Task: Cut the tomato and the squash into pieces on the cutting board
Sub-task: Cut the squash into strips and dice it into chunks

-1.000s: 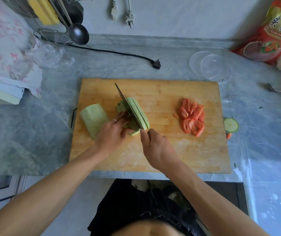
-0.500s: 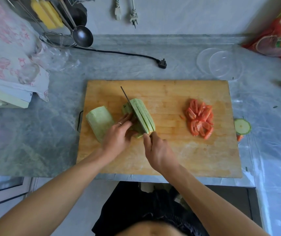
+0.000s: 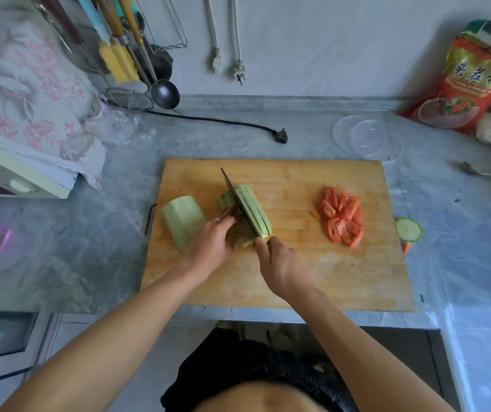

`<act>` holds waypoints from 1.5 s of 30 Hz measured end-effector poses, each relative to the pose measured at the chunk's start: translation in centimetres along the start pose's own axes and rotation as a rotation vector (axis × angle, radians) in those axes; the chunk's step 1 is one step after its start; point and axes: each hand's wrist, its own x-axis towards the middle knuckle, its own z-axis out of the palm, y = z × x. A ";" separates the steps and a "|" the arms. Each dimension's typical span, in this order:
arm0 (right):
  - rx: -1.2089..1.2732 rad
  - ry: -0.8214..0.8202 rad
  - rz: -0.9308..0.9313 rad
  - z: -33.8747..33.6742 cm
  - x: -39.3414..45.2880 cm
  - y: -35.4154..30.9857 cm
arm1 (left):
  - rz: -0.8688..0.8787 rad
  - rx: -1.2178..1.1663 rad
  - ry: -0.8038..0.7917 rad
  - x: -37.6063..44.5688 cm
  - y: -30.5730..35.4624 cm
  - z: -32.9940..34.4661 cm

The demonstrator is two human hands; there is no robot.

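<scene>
A wooden cutting board (image 3: 297,278) lies on the grey counter. On its left half sits a pale green squash half (image 3: 182,218), cut side down. Beside it, a second squash piece (image 3: 254,211) is partly sliced, with thin slices leaning to the right. My left hand (image 3: 211,242) holds that piece down with curled fingers. My right hand (image 3: 280,266) grips the knife (image 3: 240,200), whose blade stands in the squash. A heap of red tomato pieces (image 3: 342,217) lies on the board's right part.
A round squash slice (image 3: 408,229) and a bit of tomato lie on the counter right of the board. Clear plastic lids (image 3: 367,138), a black plug (image 3: 281,135), a red bag (image 3: 470,81) and a spoon (image 3: 476,172) sit behind. Ladles and a strainer (image 3: 127,99) hang at back left.
The knife has worked a little further left through the squash piece, and my left hand's fingers have drawn back with it. The camera view has shifted slightly.
</scene>
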 end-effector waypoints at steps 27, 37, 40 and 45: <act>-0.007 0.029 0.029 -1.0 -1.9 -1.2 | 0.548 0.900 -0.466 7.8 6.5 -6.8; 0.174 -0.007 0.029 -3.9 -2.4 -3.0 | 0.230 0.151 0.238 2.3 2.3 -7.7; 0.168 -0.028 0.018 -4.1 -2.6 -3.7 | -0.010 0.108 0.116 1.0 0.9 -4.9; 0.042 -0.036 0.006 -3.8 -2.9 -3.8 | -0.134 0.269 -0.062 -0.8 0.8 -1.3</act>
